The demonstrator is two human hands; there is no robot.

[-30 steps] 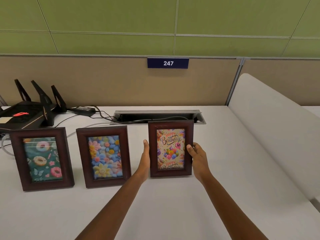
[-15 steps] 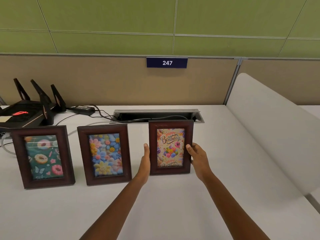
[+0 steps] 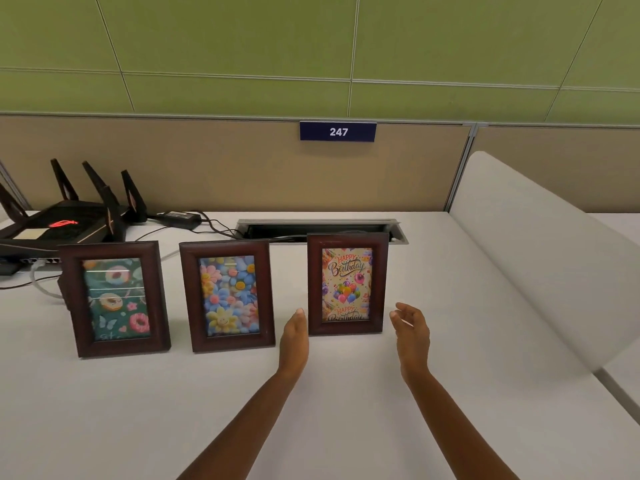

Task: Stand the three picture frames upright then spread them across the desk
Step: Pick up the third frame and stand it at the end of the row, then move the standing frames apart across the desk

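Note:
Three dark wooden picture frames stand upright in a row on the white desk (image 3: pixel 346 393). The doughnut frame (image 3: pixel 116 298) is at the left, the flower frame (image 3: pixel 228 295) in the middle, and the "Happy Birthday" frame (image 3: pixel 347 284) at the right, set a little farther back. My left hand (image 3: pixel 294 336) is open just off the birthday frame's lower left corner, not touching it. My right hand (image 3: pixel 410 332) is open to the frame's lower right, a small gap away, fingers spread.
A black router (image 3: pixel 65 220) with antennas, a power brick (image 3: pixel 180 218) and cables lie at the back left. An open cable tray (image 3: pixel 322 227) is sunk in the desk behind the birthday frame. A white divider panel (image 3: pixel 540 258) slants along the right side.
Both hands have let go of the birthday frame and drawn back slightly toward me. The frame now stands on its own; the other two frames have not moved.

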